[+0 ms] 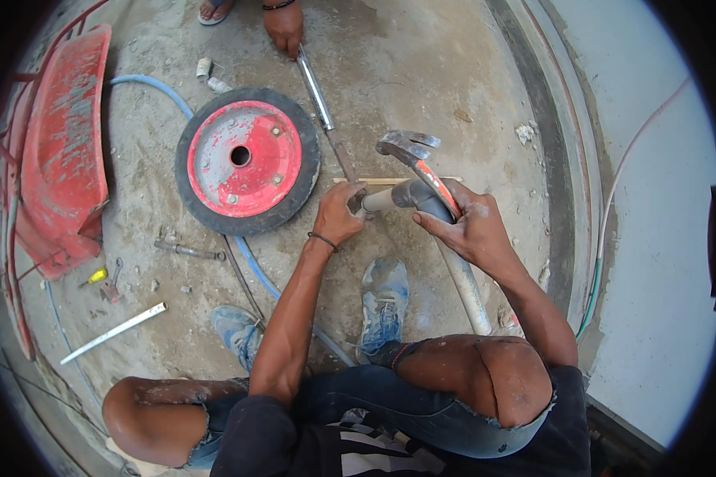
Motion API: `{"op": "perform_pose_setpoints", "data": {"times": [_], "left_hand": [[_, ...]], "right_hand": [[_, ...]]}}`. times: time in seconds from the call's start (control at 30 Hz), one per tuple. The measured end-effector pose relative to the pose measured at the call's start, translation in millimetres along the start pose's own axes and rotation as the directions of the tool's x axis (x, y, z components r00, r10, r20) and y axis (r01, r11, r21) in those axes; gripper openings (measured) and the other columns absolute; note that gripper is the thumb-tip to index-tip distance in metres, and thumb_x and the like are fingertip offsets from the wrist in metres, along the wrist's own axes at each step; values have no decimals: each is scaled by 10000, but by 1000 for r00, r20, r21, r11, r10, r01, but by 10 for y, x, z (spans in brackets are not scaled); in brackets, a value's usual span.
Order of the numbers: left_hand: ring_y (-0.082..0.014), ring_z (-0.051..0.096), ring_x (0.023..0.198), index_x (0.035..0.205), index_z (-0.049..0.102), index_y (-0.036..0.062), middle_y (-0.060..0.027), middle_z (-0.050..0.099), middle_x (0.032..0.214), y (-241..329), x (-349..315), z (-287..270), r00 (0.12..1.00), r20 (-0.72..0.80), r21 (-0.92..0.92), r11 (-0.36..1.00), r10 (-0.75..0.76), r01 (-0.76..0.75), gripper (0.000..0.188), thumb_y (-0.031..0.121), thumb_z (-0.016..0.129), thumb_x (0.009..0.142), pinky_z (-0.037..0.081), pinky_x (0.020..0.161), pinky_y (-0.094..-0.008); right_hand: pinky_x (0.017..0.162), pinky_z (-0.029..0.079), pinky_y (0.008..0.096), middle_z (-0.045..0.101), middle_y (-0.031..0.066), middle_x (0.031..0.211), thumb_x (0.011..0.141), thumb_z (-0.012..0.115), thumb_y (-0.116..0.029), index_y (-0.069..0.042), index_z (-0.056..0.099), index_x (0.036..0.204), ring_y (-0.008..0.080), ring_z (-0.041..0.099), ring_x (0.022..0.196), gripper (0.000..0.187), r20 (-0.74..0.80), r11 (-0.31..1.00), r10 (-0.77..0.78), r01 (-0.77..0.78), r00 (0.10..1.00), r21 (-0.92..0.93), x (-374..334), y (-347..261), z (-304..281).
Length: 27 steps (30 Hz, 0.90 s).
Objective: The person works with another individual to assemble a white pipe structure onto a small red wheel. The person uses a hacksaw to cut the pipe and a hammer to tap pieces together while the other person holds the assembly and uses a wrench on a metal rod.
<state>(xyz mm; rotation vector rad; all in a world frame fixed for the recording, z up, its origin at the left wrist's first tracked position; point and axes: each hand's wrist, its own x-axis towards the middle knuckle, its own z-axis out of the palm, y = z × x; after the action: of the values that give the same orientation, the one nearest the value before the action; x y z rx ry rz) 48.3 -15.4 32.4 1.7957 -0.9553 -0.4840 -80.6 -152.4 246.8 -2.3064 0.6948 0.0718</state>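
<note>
Curled tight round the orange handle of a hammer point(438, 191), the right hand point(476, 227) also bears on a grey pipe point(462, 278); its fingers close over the handle's lower part, while its thumb lies out across the pipe just below the bend. The hammer's claw head points up and away from the person, and its handle crosses over the bend. From there the pipe's long leg slants down toward the person's right knee, and its short leg runs left to the other grip. At that end the left hand point(340, 216) is drawn in, fingers bent round the near end of a rusty bar point(344, 156), right beside the mouth of the pipe; which fingers touch the pipe cannot be told, as the knuckles hide the contact. The bar runs up into a shiny metal tube point(317, 89), whose far end sits in the closed fist of a co-worker's hand point(284, 27). A thin wooden strip point(444, 180) lies on the concrete floor point(485, 103) behind the pipe's short leg. Left of the bar, a wheel point(272, 167) with a black tyre and red rim lies flat, near a red wheelbarrow tray point(65, 139).
</note>
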Motion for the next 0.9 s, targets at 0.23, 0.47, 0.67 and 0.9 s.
{"op": "perform_pose_setpoints", "data": {"times": [0.23, 0.47, 0.67, 0.9], "left_hand": [[-249, 690, 856, 1067, 659, 19, -152, 698, 951, -36, 21, -91, 959, 277, 205, 979, -58, 0, 401, 56, 738, 675, 527, 767, -331], [-341, 671, 862, 910, 687, 23, -178, 696, 893, 26, 38, -4, 973, 228, 361, 925, 35, -118, 309, 202, 778, 675, 510, 729, -378], [-326, 682, 853, 899, 689, 13, -166, 707, 888, 37, 41, 24, 981, 195, 339, 937, 16, -83, 345, 226, 806, 655, 512, 744, -370], [-338, 685, 801, 849, 690, 2, -187, 694, 825, 68, 69, 53, 957, 238, 395, 884, 166, -251, 351, 261, 827, 655, 514, 679, -394]], "right_hand": [[642, 493, 477, 598, 256, 674, 704, 753, -219, 57, 608, 840, 424, 629, 718, 340, -47, 970, -239, 240, 970, 33, 169, 178, 39], [618, 511, 464, 599, 261, 662, 685, 683, -121, 71, 622, 784, 435, 624, 688, 224, -143, 934, -347, 355, 927, 37, 241, 326, 191], [611, 512, 458, 604, 264, 677, 623, 694, -67, 74, 618, 750, 434, 632, 711, 204, -92, 906, -413, 419, 906, 57, 239, 352, 113], [615, 522, 445, 619, 264, 671, 590, 758, -151, 76, 640, 705, 419, 647, 678, 281, -188, 912, -376, 398, 907, 97, 174, 485, 211]]}}
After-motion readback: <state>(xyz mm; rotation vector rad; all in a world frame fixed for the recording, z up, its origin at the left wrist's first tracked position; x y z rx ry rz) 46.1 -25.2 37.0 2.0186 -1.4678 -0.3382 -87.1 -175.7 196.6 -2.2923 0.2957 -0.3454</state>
